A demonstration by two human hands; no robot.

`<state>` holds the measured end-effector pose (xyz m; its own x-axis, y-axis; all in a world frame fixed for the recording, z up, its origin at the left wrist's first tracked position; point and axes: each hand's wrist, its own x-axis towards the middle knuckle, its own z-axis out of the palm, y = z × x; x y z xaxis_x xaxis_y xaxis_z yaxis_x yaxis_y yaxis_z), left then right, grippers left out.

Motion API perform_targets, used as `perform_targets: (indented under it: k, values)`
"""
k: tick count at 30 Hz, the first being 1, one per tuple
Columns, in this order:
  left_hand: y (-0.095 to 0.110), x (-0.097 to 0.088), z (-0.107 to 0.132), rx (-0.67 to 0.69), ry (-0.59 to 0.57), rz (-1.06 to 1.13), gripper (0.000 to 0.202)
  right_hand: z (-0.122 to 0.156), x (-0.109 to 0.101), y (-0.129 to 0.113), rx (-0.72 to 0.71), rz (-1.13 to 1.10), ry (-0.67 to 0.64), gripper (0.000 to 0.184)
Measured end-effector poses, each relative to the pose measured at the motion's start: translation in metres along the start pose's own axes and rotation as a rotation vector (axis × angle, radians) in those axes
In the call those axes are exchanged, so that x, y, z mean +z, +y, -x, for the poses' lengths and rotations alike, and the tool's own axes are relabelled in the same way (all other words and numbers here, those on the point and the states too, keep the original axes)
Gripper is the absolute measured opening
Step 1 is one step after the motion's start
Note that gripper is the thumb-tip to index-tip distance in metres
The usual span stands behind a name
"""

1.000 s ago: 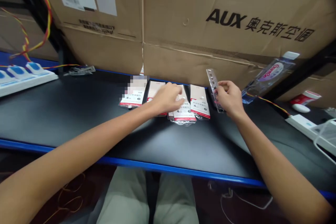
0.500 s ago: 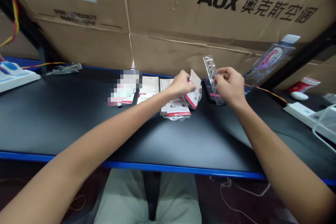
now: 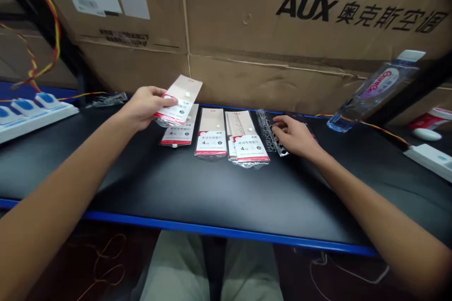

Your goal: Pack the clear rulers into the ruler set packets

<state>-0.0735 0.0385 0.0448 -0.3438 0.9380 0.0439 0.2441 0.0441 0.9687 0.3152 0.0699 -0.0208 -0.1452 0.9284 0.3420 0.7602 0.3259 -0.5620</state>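
The left hand [image 3: 143, 108] is clamping a ruler packet [image 3: 179, 99] in its fingers; the right hand [image 3: 294, 137] is steadying a clear ruler [image 3: 270, 131] with spread fingers beside the packet row [image 3: 211, 131].

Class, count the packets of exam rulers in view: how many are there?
5: one packet in the left hand; on the black bench, one at left, one in the middle, two overlapping at right. Others could hide underneath.

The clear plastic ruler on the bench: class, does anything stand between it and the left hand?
Yes. A row of ruler packets lies flat on the bench between the left hand and the clear plastic ruler.
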Motion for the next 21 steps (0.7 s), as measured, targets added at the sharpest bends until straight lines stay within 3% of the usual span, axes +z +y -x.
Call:
perform_targets:
  k: [3,7,12,16,18,21]
  values:
    - [-0.017,-0.017,0.000,-0.051,0.034,-0.068,0.042,0.003,0.002,-0.006,-0.038,0.025,-0.032,0.031]
    - [-0.030,-0.019,0.001,-0.049,0.003,-0.244,0.053,0.006,0.000,-0.010,-0.123,0.087,-0.024,0.025]
    - [-0.032,-0.019,0.002,0.100,0.016,-0.817,0.045,0.006,-0.001,-0.008,-0.240,0.154,-0.028,0.026]
    - [-0.028,-0.009,0.011,0.265,0.050,-0.926,0.047,0.007,-0.001,-0.008,-0.227,0.235,-0.119,0.028]
    - [-0.025,0.005,0.020,0.390,-0.031,-0.871,0.042,0.008,-0.001,-0.010,-0.204,0.257,-0.138,0.027]
    - [-0.021,0.032,0.034,0.631,-0.365,-0.741,0.042,0.009,-0.002,-0.013,-0.178,0.271,-0.126,0.029]
